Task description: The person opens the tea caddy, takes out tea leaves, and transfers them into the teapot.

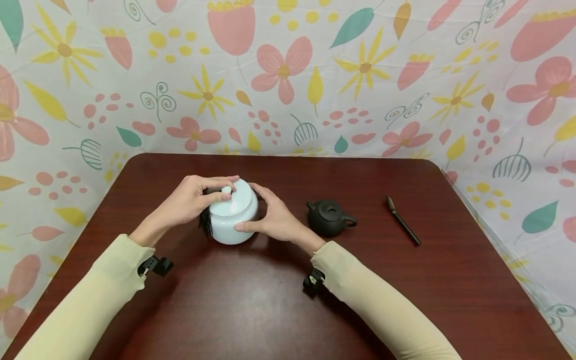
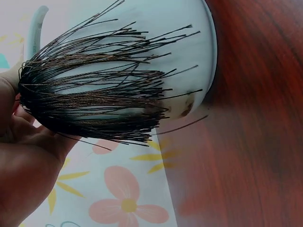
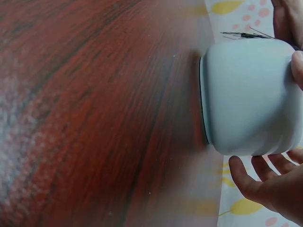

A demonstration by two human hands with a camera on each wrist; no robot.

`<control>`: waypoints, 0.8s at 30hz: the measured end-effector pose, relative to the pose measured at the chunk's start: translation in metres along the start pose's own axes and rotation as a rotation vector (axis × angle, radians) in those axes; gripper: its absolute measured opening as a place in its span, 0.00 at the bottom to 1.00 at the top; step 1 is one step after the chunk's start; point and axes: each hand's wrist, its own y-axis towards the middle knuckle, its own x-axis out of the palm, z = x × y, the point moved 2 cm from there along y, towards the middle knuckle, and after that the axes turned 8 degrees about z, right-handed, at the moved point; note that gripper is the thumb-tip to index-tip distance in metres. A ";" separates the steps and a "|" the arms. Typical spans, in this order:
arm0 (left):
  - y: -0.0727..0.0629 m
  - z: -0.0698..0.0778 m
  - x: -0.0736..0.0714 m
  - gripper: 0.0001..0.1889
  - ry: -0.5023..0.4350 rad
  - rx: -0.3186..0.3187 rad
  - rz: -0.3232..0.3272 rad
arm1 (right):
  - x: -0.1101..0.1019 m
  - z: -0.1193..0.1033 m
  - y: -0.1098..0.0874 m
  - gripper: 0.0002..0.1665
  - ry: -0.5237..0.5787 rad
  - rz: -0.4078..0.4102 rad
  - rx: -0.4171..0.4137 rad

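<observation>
A white lidded jar (image 1: 227, 227) stands on the table, left of the middle in the head view. My left hand (image 1: 191, 200) reaches over its top, thumb and fingers pinching the small round knob (image 1: 226, 190) of the lid (image 1: 238, 201). My right hand (image 1: 274, 217) grips the jar's right side, thumb in front and fingers behind. A black tassel (image 2: 104, 90) of thin stiff strands hangs against the jar's left side, its gathered end close under my left hand. In the right wrist view the jar's side (image 3: 251, 94) shows smooth and pale, with my right fingers (image 3: 246, 182) along it.
A small dark teapot (image 1: 327, 218) stands right of the jar, spout to the left, handle to the right. Farther right lies a brush (image 1: 403, 221) with a dark handle. The brown table (image 1: 270, 310) ends at a flower-patterned cloth (image 1: 279, 120) behind.
</observation>
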 end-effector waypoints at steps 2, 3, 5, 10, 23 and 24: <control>-0.001 0.000 0.001 0.11 0.000 0.005 0.012 | 0.000 0.000 -0.001 0.60 0.002 0.002 0.004; -0.002 0.001 0.002 0.11 -0.001 0.009 0.022 | 0.000 0.000 -0.001 0.60 0.005 0.001 0.002; -0.005 0.000 0.004 0.12 0.008 0.029 0.048 | 0.000 0.000 -0.002 0.59 0.011 -0.003 -0.004; -0.013 0.002 0.008 0.13 0.056 0.086 0.131 | 0.001 0.001 -0.001 0.58 0.014 -0.022 -0.033; -0.010 0.005 0.011 0.16 0.119 0.045 0.179 | -0.005 -0.001 0.003 0.57 0.046 -0.034 -0.077; -0.009 0.005 0.011 0.15 0.118 0.042 0.182 | -0.005 -0.001 0.003 0.57 0.042 -0.034 -0.080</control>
